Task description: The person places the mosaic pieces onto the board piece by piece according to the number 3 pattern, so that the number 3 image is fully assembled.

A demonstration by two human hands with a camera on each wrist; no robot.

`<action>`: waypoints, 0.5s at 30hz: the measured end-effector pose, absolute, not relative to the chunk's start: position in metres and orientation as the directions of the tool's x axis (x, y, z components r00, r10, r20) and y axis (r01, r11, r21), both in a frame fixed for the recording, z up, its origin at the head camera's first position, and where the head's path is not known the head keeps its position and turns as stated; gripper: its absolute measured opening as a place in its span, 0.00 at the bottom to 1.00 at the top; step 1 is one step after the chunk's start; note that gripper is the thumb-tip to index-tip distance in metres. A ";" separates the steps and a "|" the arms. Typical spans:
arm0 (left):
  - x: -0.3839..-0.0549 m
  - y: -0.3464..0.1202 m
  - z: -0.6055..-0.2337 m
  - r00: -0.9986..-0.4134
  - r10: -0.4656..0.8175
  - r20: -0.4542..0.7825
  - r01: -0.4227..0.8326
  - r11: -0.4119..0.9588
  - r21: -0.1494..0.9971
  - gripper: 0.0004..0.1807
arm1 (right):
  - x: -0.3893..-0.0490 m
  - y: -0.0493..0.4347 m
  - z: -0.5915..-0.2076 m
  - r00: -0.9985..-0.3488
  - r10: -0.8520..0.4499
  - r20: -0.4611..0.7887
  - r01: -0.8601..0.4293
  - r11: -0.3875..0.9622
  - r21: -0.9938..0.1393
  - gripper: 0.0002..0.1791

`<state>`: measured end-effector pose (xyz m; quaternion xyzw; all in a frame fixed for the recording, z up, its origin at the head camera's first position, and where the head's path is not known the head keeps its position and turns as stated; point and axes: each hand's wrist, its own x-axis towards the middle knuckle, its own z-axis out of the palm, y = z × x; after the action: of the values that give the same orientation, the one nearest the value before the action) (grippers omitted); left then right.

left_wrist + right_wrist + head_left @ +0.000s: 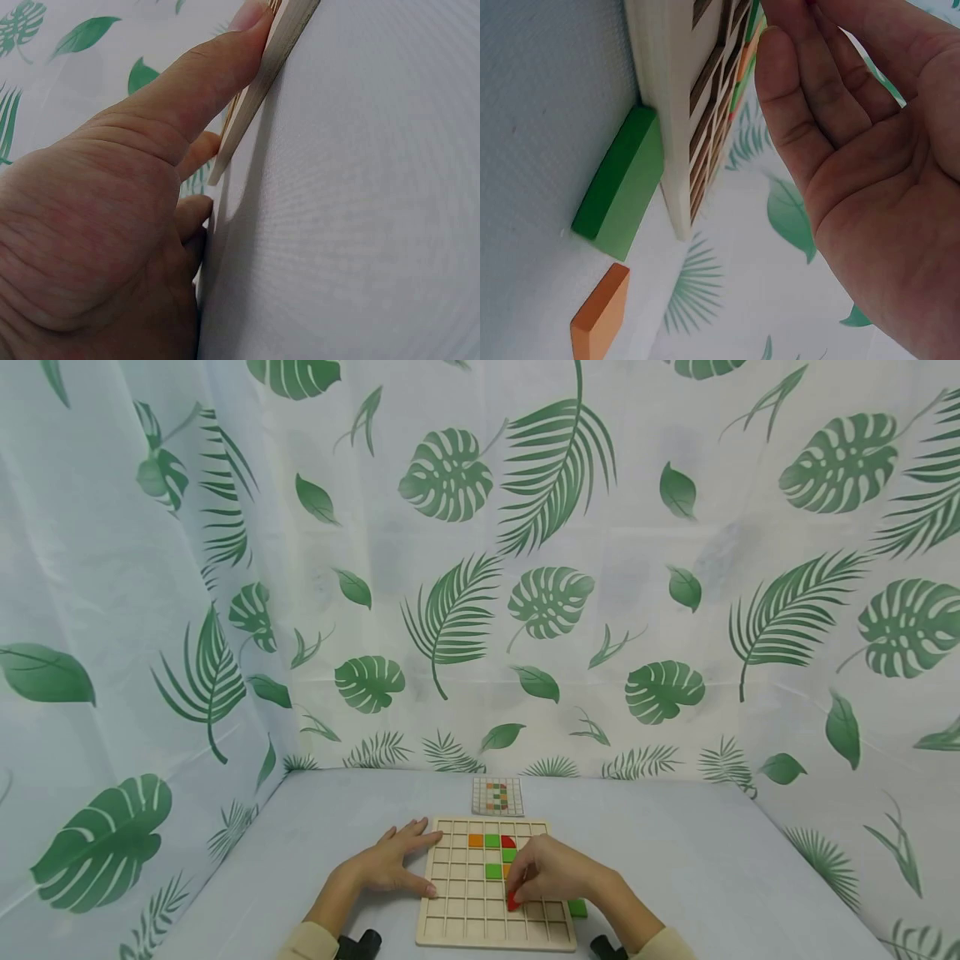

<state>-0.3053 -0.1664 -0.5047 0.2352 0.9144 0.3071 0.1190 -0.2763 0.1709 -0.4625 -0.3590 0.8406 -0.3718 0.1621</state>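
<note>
A wooden grid board [465,931] lies on the table. My left hand [390,860] rests at its left side, with spread fingers and the thumb touching the rim, as the left wrist view also shows. Over the board's middle, my right hand [558,868] pinches a red tile [513,902] between thumb and fingers; its full shape is hidden. Set in the upper grid are an orange tile [476,841], a green tile [492,841] and a red quarter-round tile [507,842]. Below them sit more green tiles [492,871] and another orange tile [507,870], partly covered by my right hand.
Behind the board lies a small card [497,808] printed with a grid and coloured squares. A loose green tile [622,187] touches or nearly touches the board's right edge, with an orange tile [600,315] beyond it. Leaf-patterned cloth [525,727] hangs around the table.
</note>
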 end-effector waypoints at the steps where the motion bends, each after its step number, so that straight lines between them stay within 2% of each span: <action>1: -0.305 -0.166 -0.505 -0.861 0.502 -0.073 0.357 0.701 0.617 0.54 | -0.276 0.170 -0.463 -0.683 -0.730 -0.006 -0.485 0.460 -0.744 0.07; 6: -0.306 -0.166 -0.506 -0.864 0.497 -0.077 0.349 0.702 0.620 0.54 | -0.276 0.167 -0.465 -0.668 -0.744 -0.030 -0.482 0.463 -0.744 0.05; 15: -0.308 -0.167 -0.508 -0.865 0.495 -0.079 0.346 0.705 0.620 0.55 | -0.274 0.164 -0.465 -0.688 -0.723 -0.058 -0.476 0.510 -0.716 0.07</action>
<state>-0.3082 -0.1667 -0.5076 0.2296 0.9153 0.3083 0.1206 -0.2745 0.1639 -0.4647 -0.3526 0.8506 -0.3471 0.1778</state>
